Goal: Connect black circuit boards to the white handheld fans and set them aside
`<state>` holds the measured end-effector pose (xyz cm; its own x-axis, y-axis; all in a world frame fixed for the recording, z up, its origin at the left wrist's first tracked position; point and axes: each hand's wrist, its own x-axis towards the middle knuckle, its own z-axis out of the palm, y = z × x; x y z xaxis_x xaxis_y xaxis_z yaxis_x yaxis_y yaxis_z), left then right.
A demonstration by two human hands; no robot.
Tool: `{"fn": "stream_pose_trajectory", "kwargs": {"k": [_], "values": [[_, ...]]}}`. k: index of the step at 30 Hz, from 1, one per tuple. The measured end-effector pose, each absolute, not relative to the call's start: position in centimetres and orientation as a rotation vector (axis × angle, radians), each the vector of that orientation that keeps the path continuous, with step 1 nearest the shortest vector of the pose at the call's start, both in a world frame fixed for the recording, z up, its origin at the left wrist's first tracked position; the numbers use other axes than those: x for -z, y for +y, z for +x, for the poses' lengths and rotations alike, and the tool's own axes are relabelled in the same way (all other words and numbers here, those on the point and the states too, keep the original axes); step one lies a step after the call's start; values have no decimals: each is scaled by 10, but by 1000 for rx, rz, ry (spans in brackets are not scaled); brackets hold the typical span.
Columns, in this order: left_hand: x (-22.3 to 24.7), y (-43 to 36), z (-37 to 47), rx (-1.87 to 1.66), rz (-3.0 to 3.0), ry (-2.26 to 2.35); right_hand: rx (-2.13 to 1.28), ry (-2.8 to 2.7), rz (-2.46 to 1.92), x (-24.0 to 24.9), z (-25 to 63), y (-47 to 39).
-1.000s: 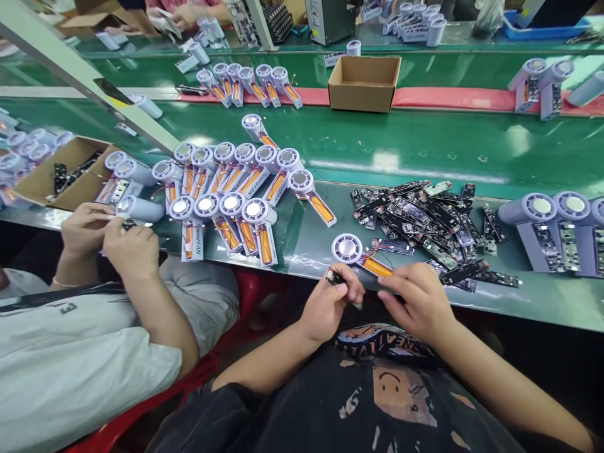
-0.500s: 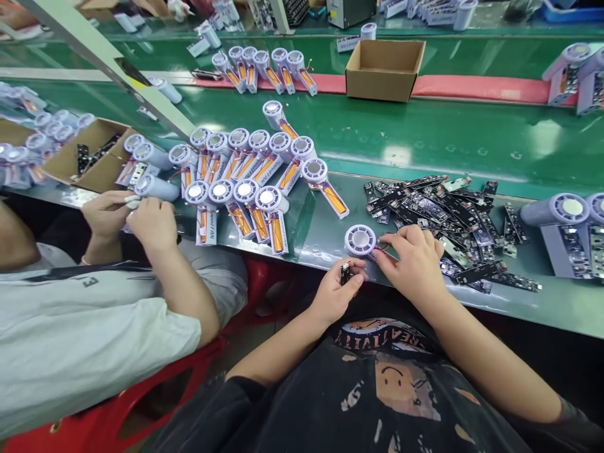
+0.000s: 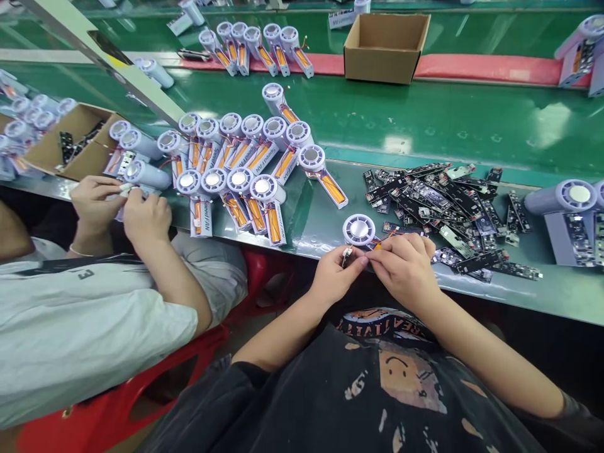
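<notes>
Between thumb and fingers, my left hand (image 3: 336, 274) holds a small circuit board (image 3: 346, 253), seen mostly end-on. My right hand (image 3: 404, 263) is closed in a pinch, its fingertips meeting those of my left hand. Thin wires (image 3: 377, 241) run from a handheld fan (image 3: 359, 231) to the pinching fingers, so the right hand seems to grip a wire end. The fan's round pale-purple head faces up at the bench edge, just beyond my hands. Its handle is mostly hidden behind the right hand. A heap of black circuit boards (image 3: 443, 201) lies right of the hands.
Several fans with orange batteries (image 3: 252, 163) stand in rows to the left. A cardboard box (image 3: 385, 50) sits on the red strip across the bench (image 3: 311, 242). Fans with boards fitted (image 3: 566, 214) stand at right. A co-worker's hands (image 3: 123, 211) work at left.
My right hand has moved left and slightly down, bringing its fingertips together with my left hand's. The board in my left hand has tilted. The view has shifted a little.
</notes>
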<state>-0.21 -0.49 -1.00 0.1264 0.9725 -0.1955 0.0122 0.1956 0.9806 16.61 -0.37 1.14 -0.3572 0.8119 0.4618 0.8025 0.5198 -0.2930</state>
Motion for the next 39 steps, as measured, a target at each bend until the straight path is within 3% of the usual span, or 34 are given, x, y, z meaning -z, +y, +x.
{"fn": "stream_pose_trajectory", "kwargs": {"k": [13,32,39], "values": [[4,-2,-5,-786,481,865,-233,-2245,-1208,-9,169,2],[10,-8,-17,-939,799,1072,-342,-2130,-1314,-8,157,-1],[2,-9,-21,-974,1212,1219,-198,-2163,-1163,-6,155,0]]}}
